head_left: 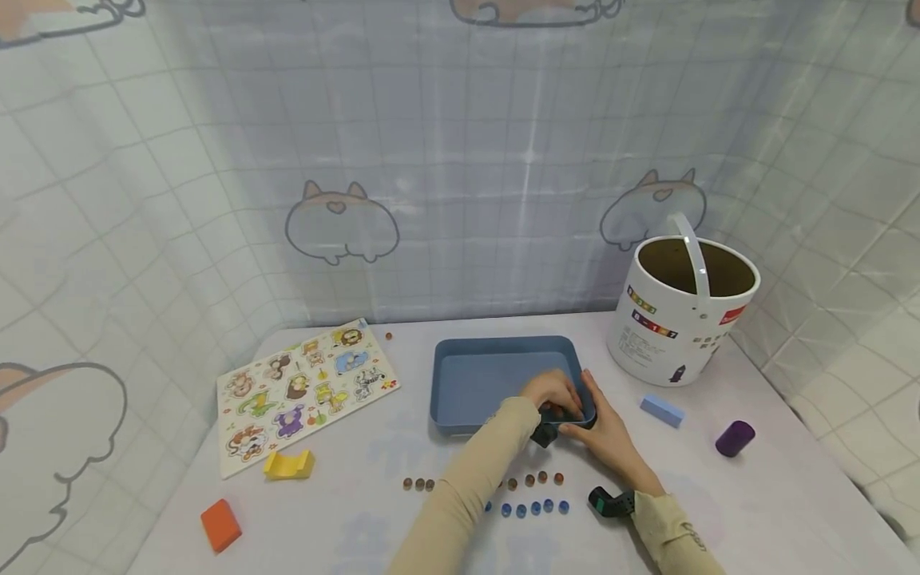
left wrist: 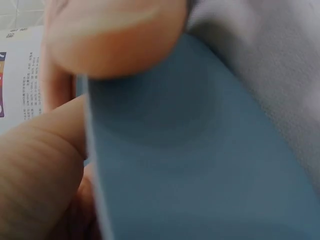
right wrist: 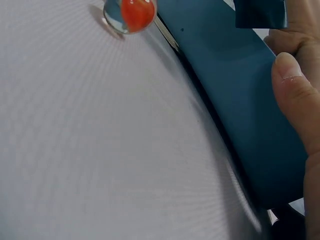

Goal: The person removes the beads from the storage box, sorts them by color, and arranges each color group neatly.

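A shallow blue tray (head_left: 485, 383) stands at the middle of the table. My left hand (head_left: 553, 393) reaches over its front right part, fingers curled at the front wall. In the left wrist view a fingertip (left wrist: 120, 42) presses that wall near its rim, with other fingers behind it. My right hand (head_left: 609, 435) holds the front right corner, thumb (right wrist: 292, 82) against the outer wall and fingers along the right side. A clear marble with a red core (right wrist: 136, 14) lies by the tray. In front are a row of brownish marbles (head_left: 530, 480) and a row of blue marbles (head_left: 535, 508).
At the left lies an animal puzzle board (head_left: 309, 399), with a yellow block (head_left: 289, 465) and an orange block (head_left: 220, 525) nearby. A white bucket (head_left: 661, 343) stands back right. A light blue block (head_left: 662, 410) and a purple cylinder (head_left: 735, 438) lie before it.
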Demonstrator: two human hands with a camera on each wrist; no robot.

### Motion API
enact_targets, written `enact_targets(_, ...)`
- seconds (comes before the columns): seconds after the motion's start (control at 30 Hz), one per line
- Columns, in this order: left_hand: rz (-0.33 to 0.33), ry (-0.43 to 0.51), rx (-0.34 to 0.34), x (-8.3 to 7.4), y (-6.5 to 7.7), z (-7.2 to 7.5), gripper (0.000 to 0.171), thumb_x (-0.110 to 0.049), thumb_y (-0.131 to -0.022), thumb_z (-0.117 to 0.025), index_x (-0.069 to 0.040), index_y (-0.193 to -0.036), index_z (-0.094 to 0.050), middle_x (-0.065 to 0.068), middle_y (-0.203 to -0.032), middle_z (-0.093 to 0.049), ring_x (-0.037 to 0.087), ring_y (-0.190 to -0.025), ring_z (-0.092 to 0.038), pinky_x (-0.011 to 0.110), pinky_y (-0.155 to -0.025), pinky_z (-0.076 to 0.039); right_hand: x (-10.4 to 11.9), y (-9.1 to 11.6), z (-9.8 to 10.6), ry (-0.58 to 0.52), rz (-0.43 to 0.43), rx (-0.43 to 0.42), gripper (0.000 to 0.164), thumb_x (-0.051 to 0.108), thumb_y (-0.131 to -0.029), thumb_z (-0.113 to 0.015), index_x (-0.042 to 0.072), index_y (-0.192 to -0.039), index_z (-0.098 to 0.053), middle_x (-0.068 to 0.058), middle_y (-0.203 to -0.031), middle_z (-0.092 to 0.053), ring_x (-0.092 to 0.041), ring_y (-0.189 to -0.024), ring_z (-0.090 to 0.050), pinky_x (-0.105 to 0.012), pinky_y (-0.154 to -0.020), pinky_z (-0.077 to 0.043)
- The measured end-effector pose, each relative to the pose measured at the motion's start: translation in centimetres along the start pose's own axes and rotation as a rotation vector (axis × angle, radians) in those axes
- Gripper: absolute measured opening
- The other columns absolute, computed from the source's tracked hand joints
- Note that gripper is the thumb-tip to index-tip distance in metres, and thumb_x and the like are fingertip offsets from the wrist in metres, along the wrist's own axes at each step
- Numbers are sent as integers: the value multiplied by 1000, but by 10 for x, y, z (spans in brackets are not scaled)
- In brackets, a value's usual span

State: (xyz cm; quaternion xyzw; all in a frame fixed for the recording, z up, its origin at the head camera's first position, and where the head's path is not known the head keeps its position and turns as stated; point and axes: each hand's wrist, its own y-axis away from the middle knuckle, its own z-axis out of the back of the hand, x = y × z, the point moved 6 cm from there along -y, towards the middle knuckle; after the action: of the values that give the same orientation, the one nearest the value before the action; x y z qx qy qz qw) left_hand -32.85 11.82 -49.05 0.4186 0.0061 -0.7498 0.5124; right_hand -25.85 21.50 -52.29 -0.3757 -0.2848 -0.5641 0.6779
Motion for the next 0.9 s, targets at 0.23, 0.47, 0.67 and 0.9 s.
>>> enact_targets(0.23, -27, 79, -24, 6, 12, 20, 6, -20, -83, -78, -15, -87, -77, -1, -71, -70, 14, -54, -60, 23, -44, -34, 0, 1, -3, 21, -18, 14, 107, 37, -79, -80, 12, -157, -12, -13, -163, -12, -44, -145, -21, -65, -111, -24)
enact_targets(0.47, -105, 199, -79, 32, 47, 64, 13, -25, -86, -75, -19, -98, -74, 5, -89, -74, 35, -77, -66, 32, -53, -37, 1, 1, 1, 41, -39, 18, 108, 38, -79, -80, 14, -157, -9, -15, -163, -11, -45, -146, -18, -63, -112, -22)
enact_targets(0.67, -146, 280, -162, 73, 94, 93, 18, -23, -88, -72, -15, -105, -72, 16, -97, -72, 46, -76, -59, 32, -52, -34, -1, 0, 4, 64, -24, 7, 107, 37, -78, -80, 12, -157, -12, -15, -163, -12, -46, -145, -20, -62, -112, -23)
enact_targets(0.9, -156, 274, -277, 126, 158, 114, 19, -20, -89, -70, -9, -105, -71, 23, -90, -69, 32, -55, -53, 34, -53, -43, 1, 1, 2, 59, -34, 24, 107, 37, -79, -79, 14, -157, -10, -15, -163, -10, -47, -145, -18, -64, -112, -21)
